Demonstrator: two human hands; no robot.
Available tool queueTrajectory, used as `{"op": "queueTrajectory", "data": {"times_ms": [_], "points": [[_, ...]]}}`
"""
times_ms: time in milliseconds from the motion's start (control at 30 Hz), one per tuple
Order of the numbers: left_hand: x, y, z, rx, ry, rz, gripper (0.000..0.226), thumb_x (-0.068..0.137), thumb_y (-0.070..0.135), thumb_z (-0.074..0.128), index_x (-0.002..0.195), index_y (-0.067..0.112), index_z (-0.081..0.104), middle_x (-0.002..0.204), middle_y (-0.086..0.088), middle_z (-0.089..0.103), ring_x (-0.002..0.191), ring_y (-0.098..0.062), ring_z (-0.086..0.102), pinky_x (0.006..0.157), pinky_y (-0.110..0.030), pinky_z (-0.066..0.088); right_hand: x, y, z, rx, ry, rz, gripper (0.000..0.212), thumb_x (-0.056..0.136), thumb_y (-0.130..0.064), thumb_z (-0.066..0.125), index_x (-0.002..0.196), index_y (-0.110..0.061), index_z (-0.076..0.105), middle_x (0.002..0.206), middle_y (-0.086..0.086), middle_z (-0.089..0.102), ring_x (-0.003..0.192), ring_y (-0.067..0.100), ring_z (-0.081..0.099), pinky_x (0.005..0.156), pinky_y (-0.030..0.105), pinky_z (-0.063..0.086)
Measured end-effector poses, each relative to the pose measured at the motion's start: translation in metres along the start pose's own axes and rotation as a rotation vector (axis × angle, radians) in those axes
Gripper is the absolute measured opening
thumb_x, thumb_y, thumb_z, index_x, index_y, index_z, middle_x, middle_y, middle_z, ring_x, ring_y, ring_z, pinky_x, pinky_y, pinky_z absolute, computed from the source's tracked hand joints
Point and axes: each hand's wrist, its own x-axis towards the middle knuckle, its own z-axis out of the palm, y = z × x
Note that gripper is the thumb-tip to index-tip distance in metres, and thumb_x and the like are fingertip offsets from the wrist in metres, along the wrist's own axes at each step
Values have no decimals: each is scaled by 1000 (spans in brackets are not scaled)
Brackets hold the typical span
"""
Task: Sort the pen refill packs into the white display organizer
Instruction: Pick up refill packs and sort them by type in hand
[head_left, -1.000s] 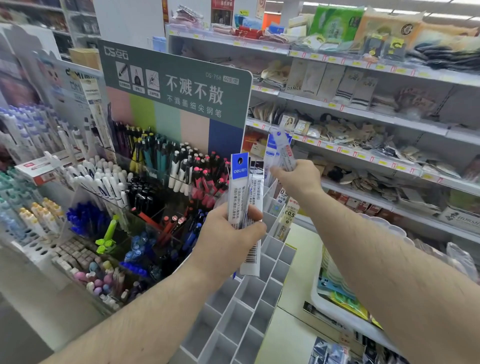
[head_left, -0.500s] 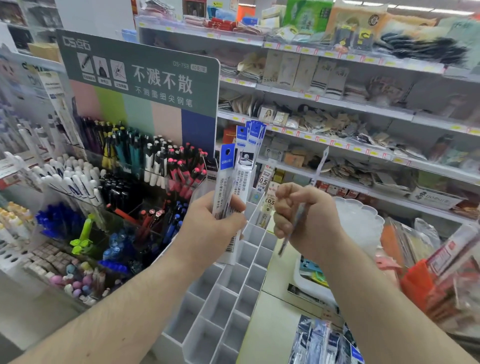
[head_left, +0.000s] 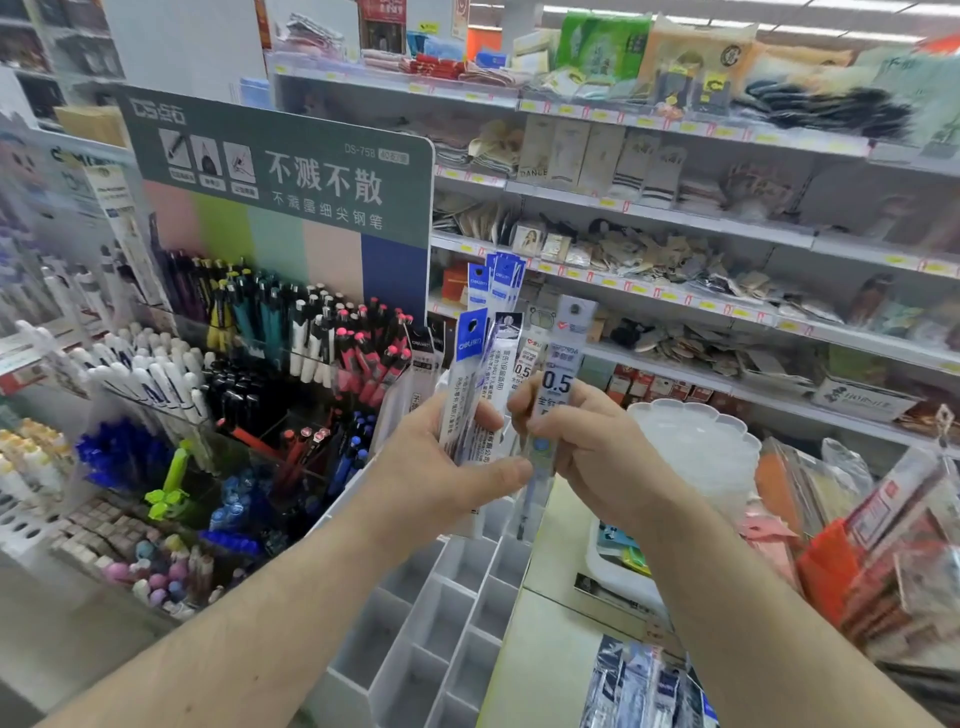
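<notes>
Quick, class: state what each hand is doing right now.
Left hand: grips a bundle of blue-topped refill packs.
Right hand: pinches the 0.5 refill pack.

Near organizer (head_left: 441, 634) cells lie open; far cells (upright packs (head_left: 498, 283)) blocked.

I stand in a shop aisle. White shelves (head_left: 675, 218) run across the wall ahead of me, tiered, with yellow price tags (head_left: 670, 296) along their edges and packaged goods piled on them. To my left a green sign (head_left: 291, 171) with white Chinese lettering tops a pen display rack (head_left: 249, 353). A strip light (head_left: 779, 6) glows overhead.
</notes>
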Motion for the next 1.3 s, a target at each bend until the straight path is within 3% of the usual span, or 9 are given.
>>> {"op": "queueTrajectory", "data": {"times_ms": [100, 267, 333, 467, 533, 667, 800, 1067, 1300], "points": [[-1, 2, 1, -10, 1, 11, 41, 52, 27, 85, 84, 31, 60, 101, -18, 73, 99, -39, 69, 92, -55, 55, 0, 1, 0, 46, -23, -36, 31, 76, -4, 65, 105, -8, 59, 73, 2, 60, 59, 14, 52, 52, 24, 45], [3, -2, 1, -16, 71, 24, 43, 68, -11, 80, 87, 16, 53, 74, 5, 74, 68, -9, 68, 67, -24, 55, 0, 0, -4, 70, 0, -26, 42, 68, -9, 76, 105, -3, 59, 78, 9, 62, 59, 17, 55, 56, 27, 45], [4, -4, 0, 3, 83, 16, 41, 72, -16, 76, 87, 16, 54, 68, 8, 71, 63, -6, 66, 64, -22, 53, 1, -3, -7, 112, 61, -6, 46, 64, -15, 76, 106, -3, 61, 78, 7, 59, 58, 17, 54, 55, 26, 42], [5, -8, -1, 51, 86, 41, 36, 61, 9, 80, 84, 23, 57, 91, -5, 75, 83, -20, 73, 82, -41, 59, 0, -4, -5, 25, 129, -10, 11, 84, -11, 70, 87, -9, 60, 65, -2, 57, 55, 16, 52, 52, 25, 41], [6, -9, -1, 65, 79, 36, 35, 57, 20, 79, 82, 28, 57, 98, -9, 73, 89, -28, 72, 88, -50, 57, 2, -1, -3, -64, 187, -29, 14, 93, -1, 63, 81, -8, 61, 60, -1, 59, 52, 15, 50, 51, 25, 41], [9, -13, -3, 129, 112, 15, 32, 56, 27, 77, 81, 33, 58, 81, 5, 57, 69, -17, 51, 72, -39, 51, 10, 0, -26, -32, 533, 0, 16, 97, -3, 58, 83, -5, 65, 65, 4, 61, 50, 11, 47, 48, 21, 41], [9, -12, -4, 122, 100, -17, 31, 58, 25, 75, 82, 36, 58, 74, 10, 51, 65, -16, 43, 63, -32, 45, 23, 19, -56, -257, 793, 40, 22, 99, -12, 58, 78, -6, 63, 67, 4, 56, 57, 14, 46, 48, 20, 39], [10, -13, -5, 133, 100, -54, 31, 59, 25, 74, 86, 30, 59, 86, 0, 55, 73, -11, 52, 64, -19, 48, 53, 53, -69, -428, 797, 127, 18, 96, -14, 63, 80, -16, 70, 76, 2, 69, 67, 16, 62, 62, 27, 46], [7, -8, -3, 104, 95, -76, 29, 62, 21, 73, 84, 34, 58, 83, -3, 55, 46, -6, 40, 45, -20, 41, 107, 48, -58, -323, 781, 87, 20, 95, -16, 63, 76, -20, 70, 76, 2, 69, 72, 22, 65, 76, 44, 58]]}}
